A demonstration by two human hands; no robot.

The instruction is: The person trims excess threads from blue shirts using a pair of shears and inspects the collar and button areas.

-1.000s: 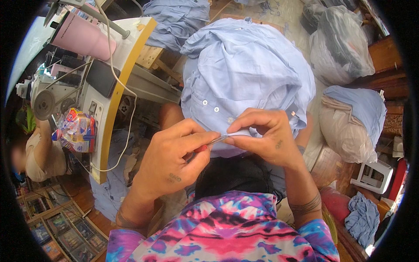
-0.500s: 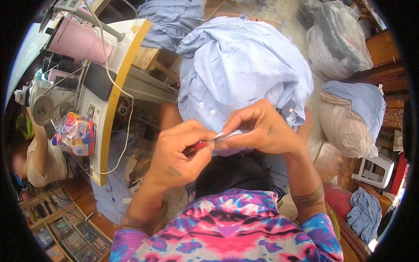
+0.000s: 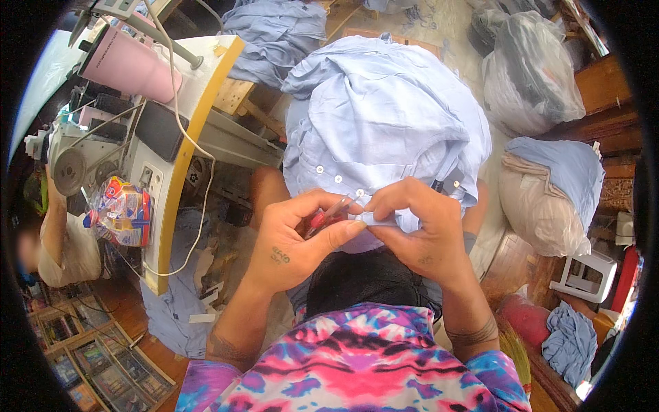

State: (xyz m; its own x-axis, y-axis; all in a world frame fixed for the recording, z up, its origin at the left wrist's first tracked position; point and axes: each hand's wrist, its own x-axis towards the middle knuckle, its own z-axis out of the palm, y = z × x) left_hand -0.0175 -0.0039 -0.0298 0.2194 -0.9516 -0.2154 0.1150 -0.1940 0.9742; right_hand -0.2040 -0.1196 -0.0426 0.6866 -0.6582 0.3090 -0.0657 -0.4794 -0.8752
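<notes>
A light blue button-up shirt point(image 3: 384, 117) is heaped over my lap, its row of white buttons running down toward my hands. In my left hand point(image 3: 302, 233) is a small red-handled tool point(image 3: 317, 220) with a thin metal tip pointing up past the fingers; its exact kind is hard to make out. The left thumb also presses on the shirt's edge. My right hand point(image 3: 419, 223) is closed in a pinch on the same edge, just right of the left fingertips. The fingers hide part of the cloth between them.
To the left stands a yellow-edged sewing table point(image 3: 199, 130) with a pink tumbler point(image 3: 130, 65), a phone point(image 3: 159, 130), a plastic-wrapped packet point(image 3: 122, 211) and a hanging white cable. Another person's arm point(image 3: 55, 226) is beyond it. Bagged cloth point(image 3: 542, 199) and a white stool point(image 3: 585, 273) sit at right.
My left fingers have shifted along the cloth edge, and the tool's tip now points up, away from the edge. Another button shows near my fingertips. The right hand still pinches the shirt.
</notes>
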